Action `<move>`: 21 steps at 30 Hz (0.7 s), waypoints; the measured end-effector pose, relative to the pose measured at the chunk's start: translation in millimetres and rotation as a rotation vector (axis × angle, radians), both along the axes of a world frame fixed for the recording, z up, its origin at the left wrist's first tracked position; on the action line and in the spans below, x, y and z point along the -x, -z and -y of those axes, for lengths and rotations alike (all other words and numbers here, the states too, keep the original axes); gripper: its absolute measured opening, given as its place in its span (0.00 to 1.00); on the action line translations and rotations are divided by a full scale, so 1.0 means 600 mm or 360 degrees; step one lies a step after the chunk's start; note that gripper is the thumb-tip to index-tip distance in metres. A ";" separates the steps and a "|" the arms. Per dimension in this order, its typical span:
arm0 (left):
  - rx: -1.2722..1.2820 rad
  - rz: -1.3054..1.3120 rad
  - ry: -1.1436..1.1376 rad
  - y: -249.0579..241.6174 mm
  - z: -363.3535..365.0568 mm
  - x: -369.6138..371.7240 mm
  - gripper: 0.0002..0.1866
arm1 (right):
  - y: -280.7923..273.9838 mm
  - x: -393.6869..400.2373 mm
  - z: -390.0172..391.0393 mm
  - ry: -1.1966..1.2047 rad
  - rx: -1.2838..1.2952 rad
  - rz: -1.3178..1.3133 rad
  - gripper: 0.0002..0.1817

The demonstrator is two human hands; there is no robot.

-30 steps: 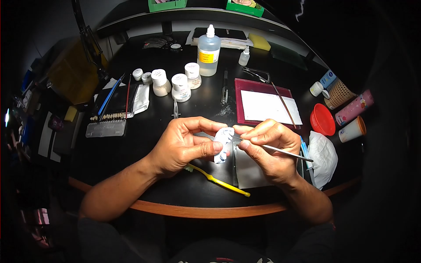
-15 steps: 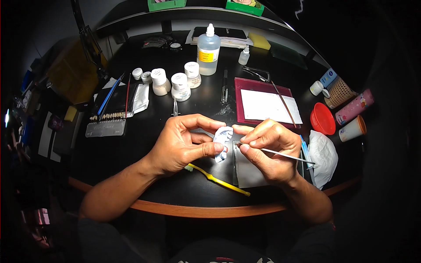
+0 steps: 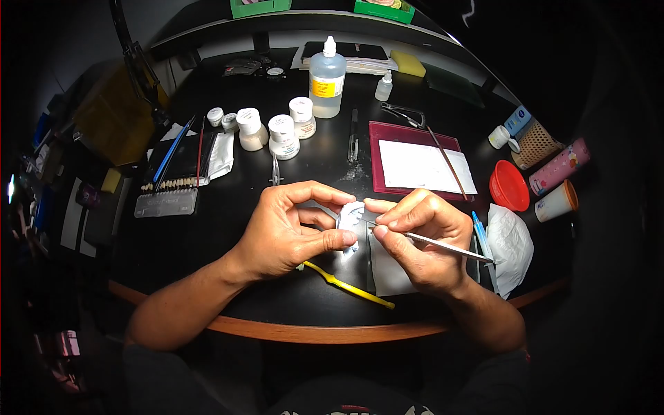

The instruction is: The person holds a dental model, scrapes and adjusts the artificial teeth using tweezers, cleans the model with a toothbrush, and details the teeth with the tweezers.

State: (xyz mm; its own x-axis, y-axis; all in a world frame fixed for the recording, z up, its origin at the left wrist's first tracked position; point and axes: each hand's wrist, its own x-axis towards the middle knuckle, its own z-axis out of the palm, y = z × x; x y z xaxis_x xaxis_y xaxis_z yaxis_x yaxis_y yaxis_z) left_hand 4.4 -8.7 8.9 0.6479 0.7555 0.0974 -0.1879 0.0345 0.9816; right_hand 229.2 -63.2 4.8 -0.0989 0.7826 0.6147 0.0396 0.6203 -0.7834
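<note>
My left hand (image 3: 290,232) pinches a pale bluish-white dental model (image 3: 351,216) between thumb and fingers, near the middle of the view. Held like a pen in my right hand (image 3: 429,235) is a thin metal tool (image 3: 449,247), its fine tip pointing left at the model's right side. Whether the tip touches the model cannot be made out. Below my left hand lies a yellow toothbrush (image 3: 346,284) on the black table. A grey flat sheet (image 3: 393,271) is partly hidden under my right hand.
White-capped jars (image 3: 283,138) and a large clear bottle (image 3: 326,86) stand behind. At the right are a maroon tray (image 3: 380,166) with white paper and a brush, a red bowl (image 3: 509,185), and crumpled tissue (image 3: 510,242). A tooth shade guide (image 3: 166,203) lies left.
The model has turned slightly in my left hand, so its toothed side shows less. The tool's tip has shifted left, closer to the model.
</note>
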 end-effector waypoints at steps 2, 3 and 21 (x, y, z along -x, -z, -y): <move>-0.0070 -0.0002 -0.0039 0.003 0.001 -0.002 0.22 | -0.003 0.000 0.001 -0.0046 -0.0017 0.0097 0.07; -0.0044 0.0002 -0.0045 0.002 0.002 -0.001 0.22 | -0.004 0.001 0.001 -0.0069 -0.0026 0.0145 0.07; -0.0009 -0.0016 -0.0027 0.002 0.002 -0.002 0.21 | 0.000 0.002 0.002 0.0023 0.0109 -0.0078 0.08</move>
State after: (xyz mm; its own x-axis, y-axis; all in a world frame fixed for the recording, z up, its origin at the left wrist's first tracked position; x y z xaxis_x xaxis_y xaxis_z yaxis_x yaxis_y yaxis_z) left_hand 5.6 -9.7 7.7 0.6361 0.7657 0.0955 -0.1788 0.0258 0.9836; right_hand 227.8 -64.5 4.7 -0.0586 0.8242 0.5633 0.0087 0.5646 -0.8253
